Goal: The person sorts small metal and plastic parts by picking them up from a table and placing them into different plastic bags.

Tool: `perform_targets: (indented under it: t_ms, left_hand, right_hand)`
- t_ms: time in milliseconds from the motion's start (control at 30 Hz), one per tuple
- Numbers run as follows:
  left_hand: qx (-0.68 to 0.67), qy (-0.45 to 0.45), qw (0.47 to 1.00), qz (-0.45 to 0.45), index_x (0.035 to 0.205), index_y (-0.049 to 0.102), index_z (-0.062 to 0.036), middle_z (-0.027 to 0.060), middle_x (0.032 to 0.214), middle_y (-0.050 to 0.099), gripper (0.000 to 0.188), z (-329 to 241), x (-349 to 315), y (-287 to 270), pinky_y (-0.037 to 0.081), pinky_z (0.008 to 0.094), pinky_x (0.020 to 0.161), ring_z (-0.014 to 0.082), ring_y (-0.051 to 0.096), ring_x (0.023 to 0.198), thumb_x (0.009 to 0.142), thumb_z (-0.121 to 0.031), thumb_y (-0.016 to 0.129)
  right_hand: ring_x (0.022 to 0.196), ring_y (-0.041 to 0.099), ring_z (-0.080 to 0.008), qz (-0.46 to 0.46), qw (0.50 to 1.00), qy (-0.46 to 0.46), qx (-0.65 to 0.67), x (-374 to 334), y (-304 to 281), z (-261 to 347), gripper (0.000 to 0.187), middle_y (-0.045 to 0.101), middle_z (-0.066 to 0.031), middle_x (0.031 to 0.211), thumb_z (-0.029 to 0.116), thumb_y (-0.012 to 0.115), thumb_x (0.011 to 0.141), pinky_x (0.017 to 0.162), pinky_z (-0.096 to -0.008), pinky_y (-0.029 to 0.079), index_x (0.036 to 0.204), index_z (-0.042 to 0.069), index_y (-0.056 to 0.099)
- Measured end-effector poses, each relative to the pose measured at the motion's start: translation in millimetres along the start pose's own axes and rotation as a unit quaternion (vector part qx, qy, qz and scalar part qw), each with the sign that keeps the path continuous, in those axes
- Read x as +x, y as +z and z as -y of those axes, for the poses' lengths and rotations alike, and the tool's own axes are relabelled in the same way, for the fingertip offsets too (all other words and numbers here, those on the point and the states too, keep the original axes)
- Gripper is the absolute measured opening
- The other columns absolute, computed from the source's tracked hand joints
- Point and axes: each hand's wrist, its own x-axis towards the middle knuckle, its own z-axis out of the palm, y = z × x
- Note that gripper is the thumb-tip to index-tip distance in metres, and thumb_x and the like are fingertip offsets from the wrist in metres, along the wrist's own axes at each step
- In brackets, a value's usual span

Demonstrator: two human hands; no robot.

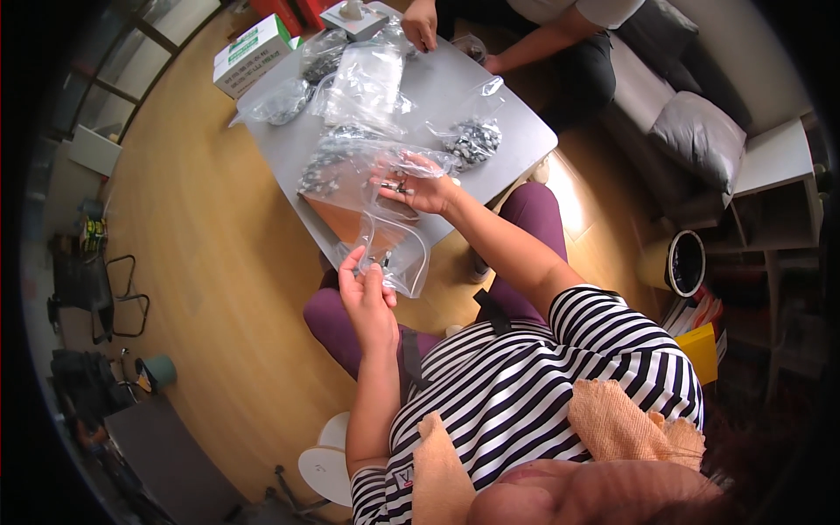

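My left hand (pixel 366 289) pinches the edge of a clear zip bag (pixel 409 267), with a few small black-and-white parts low inside it. Farther out, my right hand (pixel 418 188) is turned palm up over the near end of the table, its fingers slightly curled. Several small black-and-white parts (pixel 398 186) rest in that palm. Beside its fingertips lies a large clear plastic bag (pixel 328 166) holding many similar parts; clear film partly covers the fingers. A brown flat piece (pixel 350 223) sits at the table's near corner, partly under the plastic.
The grey table (pixel 437 79) also carries a bag of parts (pixel 472 142) at right, a stack of clear bags (pixel 363 83) and another filled bag (pixel 284 101) at left. A white-and-green carton (pixel 254 57) stands beyond. Across the table, another person's hand (pixel 421 24) is near the far edge.
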Motion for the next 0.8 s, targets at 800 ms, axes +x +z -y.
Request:
perform_targets:
  t_ms: [800]
  left_hand:
    - [0.008, 0.024, 1.0, 0.003, 0.123, 0.047, -0.0007, -0.0019, 0.077, 0.047, 0.029, 3, -5, 5, 0.035, 0.0158, 0.044, 0.0011, 0.042, 0.057, 0.094, -0.005, 0.051]
  right_hand:
    - [0.121, 0.052, -0.0388, 0.022, 0.999, 0.014, 0.037, -91, 61, 16, 0.052, 0.054, -0.026, 0.126, 0.038, 0.038, 0.101, 0.103, -0.0483, 0.045, 0.12, -0.008, 0.054]
